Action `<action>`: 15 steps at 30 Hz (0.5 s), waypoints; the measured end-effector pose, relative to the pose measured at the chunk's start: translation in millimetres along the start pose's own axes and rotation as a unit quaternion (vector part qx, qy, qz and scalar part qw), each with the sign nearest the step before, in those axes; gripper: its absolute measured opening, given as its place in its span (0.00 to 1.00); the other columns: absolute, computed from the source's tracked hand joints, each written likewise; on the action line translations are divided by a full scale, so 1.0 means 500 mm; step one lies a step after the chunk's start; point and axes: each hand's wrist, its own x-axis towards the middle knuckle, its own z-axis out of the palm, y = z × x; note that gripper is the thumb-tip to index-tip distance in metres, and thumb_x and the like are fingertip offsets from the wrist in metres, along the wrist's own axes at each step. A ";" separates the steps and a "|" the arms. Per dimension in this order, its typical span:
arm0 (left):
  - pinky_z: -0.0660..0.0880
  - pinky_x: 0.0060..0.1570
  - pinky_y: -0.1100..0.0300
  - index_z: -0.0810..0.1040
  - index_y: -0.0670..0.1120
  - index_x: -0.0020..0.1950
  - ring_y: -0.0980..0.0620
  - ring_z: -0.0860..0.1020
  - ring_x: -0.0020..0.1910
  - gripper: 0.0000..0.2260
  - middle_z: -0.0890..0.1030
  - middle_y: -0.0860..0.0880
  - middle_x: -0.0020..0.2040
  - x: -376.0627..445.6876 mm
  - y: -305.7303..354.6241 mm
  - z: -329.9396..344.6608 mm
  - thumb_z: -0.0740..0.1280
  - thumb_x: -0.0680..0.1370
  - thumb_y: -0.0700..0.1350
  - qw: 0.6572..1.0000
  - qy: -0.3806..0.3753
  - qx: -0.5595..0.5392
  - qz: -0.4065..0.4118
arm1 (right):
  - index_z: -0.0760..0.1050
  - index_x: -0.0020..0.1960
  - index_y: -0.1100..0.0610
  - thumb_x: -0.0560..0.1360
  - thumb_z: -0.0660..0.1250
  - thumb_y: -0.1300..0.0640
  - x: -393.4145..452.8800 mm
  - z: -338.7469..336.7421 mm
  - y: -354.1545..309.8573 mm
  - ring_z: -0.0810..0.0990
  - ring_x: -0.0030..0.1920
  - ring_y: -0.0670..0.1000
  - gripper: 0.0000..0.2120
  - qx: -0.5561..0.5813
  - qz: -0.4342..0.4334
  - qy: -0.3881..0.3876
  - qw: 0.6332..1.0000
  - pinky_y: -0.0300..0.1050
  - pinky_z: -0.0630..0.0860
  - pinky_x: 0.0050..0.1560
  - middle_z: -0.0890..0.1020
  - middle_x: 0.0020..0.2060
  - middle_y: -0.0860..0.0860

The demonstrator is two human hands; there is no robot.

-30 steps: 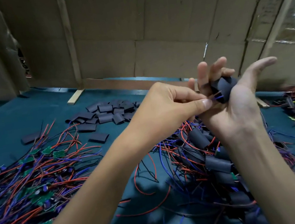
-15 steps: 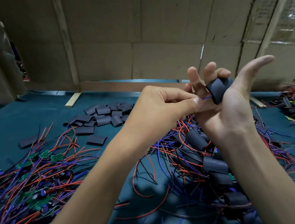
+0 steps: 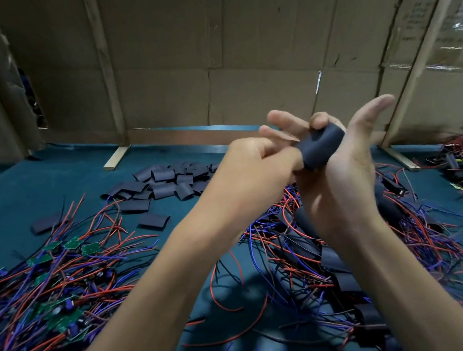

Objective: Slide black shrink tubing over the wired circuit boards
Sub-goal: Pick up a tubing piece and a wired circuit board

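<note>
Our right hand (image 3: 339, 188) cradles the black tube (image 3: 320, 146) between curled fingers and palm, thumb spread wide; our left hand (image 3: 251, 172) pinches at its near mouth. A second ago red and blue wires showed at that opening — now none do, so we judge the board is nearly seated inside. The board itself is hidden, and what the left fingertips pinch we cannot tell. Loose tubes (image 3: 163, 180) lie beyond, bare boards (image 3: 64, 321) at left.

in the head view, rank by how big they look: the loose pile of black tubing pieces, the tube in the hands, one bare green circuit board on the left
1. Pile of black tubing pieces, largest.
2. Tube in the hands, though it is nearer the camera.
3. Green circuit board, smallest.
</note>
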 end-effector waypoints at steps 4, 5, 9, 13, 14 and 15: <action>0.59 0.26 0.63 0.79 0.35 0.52 0.49 0.67 0.36 0.20 0.74 0.42 0.41 0.006 0.010 -0.001 0.63 0.64 0.43 0.995 0.004 -0.087 -0.045 | 0.70 0.43 0.54 0.83 0.43 0.36 0.002 0.001 0.013 0.84 0.52 0.55 0.28 -0.053 -0.060 -0.013 0.997 0.50 0.78 0.60 0.84 0.57 0.61; 0.60 0.25 0.63 0.81 0.40 0.55 0.51 0.69 0.35 0.21 0.77 0.41 0.45 0.004 0.012 -0.005 0.63 0.64 0.42 0.996 -0.018 -0.082 -0.030 | 0.72 0.44 0.55 0.84 0.44 0.37 0.002 -0.005 0.018 0.84 0.51 0.52 0.28 -0.082 -0.070 -0.016 0.994 0.49 0.78 0.60 0.84 0.57 0.59; 0.81 0.48 0.56 0.74 0.49 0.69 0.53 0.83 0.49 0.29 0.82 0.48 0.60 -0.006 0.011 -0.034 0.68 0.67 0.40 0.992 -0.082 0.071 0.060 | 0.75 0.54 0.53 0.82 0.47 0.38 0.001 -0.024 0.038 0.85 0.48 0.46 0.25 -0.211 -0.087 -0.071 0.971 0.45 0.81 0.52 0.85 0.49 0.51; 0.77 0.48 0.42 0.75 0.40 0.53 0.46 0.78 0.41 0.14 0.81 0.43 0.44 -0.008 0.013 -0.053 0.68 0.71 0.47 0.966 -0.044 0.241 0.079 | 0.78 0.65 0.41 0.82 0.51 0.38 0.002 -0.030 0.039 0.75 0.69 0.51 0.21 -0.336 -0.084 -0.151 0.926 0.55 0.72 0.71 0.70 0.71 0.58; 0.75 0.43 0.44 0.74 0.40 0.49 0.49 0.74 0.37 0.12 0.78 0.46 0.39 -0.005 0.010 -0.057 0.68 0.73 0.48 0.957 -0.029 0.274 0.087 | 0.78 0.66 0.40 0.82 0.54 0.40 0.004 -0.030 0.035 0.73 0.71 0.52 0.20 -0.352 -0.086 -0.156 0.919 0.57 0.70 0.73 0.70 0.71 0.57; 0.72 0.39 0.49 0.73 0.41 0.47 0.51 0.72 0.35 0.10 0.76 0.50 0.37 -0.002 0.006 -0.061 0.69 0.75 0.47 0.948 -0.011 0.304 0.099 | 0.79 0.66 0.42 0.81 0.57 0.43 0.004 -0.030 0.030 0.73 0.72 0.54 0.18 -0.356 -0.089 -0.153 0.917 0.59 0.69 0.73 0.72 0.70 0.58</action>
